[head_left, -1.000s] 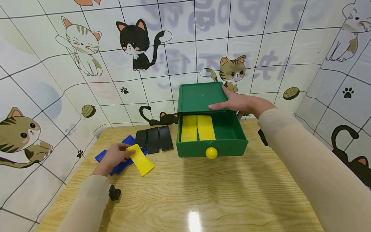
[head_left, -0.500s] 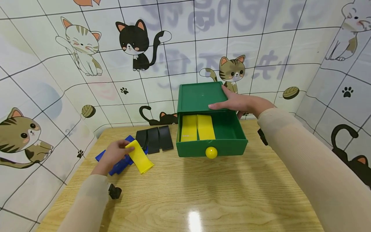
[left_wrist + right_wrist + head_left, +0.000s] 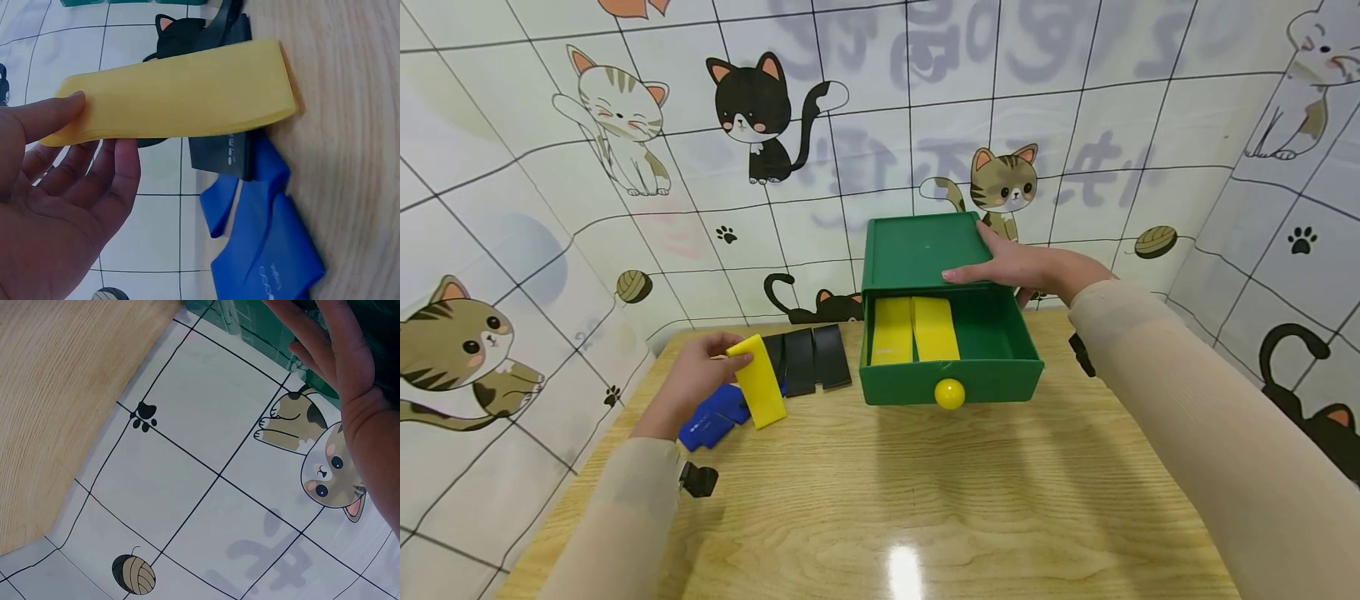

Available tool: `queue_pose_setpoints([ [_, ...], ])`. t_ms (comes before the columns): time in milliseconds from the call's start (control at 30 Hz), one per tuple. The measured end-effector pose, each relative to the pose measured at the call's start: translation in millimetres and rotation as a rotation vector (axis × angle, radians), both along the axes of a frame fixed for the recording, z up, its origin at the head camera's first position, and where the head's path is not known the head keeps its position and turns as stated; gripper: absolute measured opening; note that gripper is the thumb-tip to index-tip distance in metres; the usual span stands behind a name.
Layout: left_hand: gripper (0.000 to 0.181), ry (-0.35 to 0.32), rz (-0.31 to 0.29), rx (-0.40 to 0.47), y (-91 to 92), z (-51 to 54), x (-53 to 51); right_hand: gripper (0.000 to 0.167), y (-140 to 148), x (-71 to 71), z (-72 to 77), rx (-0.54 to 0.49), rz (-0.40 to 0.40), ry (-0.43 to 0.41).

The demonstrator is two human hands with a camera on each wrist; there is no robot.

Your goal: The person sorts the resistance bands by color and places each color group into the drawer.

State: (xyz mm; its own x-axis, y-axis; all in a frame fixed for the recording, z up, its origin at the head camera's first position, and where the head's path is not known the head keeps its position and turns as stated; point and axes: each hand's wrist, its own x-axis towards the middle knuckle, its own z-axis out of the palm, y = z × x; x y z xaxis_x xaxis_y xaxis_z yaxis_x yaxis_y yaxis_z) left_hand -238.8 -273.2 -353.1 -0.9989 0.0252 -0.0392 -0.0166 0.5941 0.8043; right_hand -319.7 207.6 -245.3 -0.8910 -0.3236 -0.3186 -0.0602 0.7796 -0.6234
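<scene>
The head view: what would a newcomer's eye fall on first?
Probably the green box near the back of the table, its drawer open with flat yellow pieces at its left, and the right hand on its top. Next, left of the box, the yellow strip pinched in the left hand, near blue pieces. Behind, cartoon cats dot the wall.

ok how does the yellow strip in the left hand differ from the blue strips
The yellow strip is pinched in the left hand; the blue strips lie on the table. The yellow strip's visible face looks plain; the blue strips show pale print. Both look thin.
</scene>
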Motion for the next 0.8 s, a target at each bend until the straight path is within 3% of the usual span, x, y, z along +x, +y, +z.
queue_pose_setpoints([
  [333,0.043,0.053,-0.046,-0.025,9.5,20.4,2.5,0.13,0.7,1.3,0.6,0.004,-0.005,0.01],
  [800,0.035,0.124,-0.084,-0.05,44.1,61.5,13.2,0.13,0.6,0.1,-0.4,0.005,-0.004,0.012],
])
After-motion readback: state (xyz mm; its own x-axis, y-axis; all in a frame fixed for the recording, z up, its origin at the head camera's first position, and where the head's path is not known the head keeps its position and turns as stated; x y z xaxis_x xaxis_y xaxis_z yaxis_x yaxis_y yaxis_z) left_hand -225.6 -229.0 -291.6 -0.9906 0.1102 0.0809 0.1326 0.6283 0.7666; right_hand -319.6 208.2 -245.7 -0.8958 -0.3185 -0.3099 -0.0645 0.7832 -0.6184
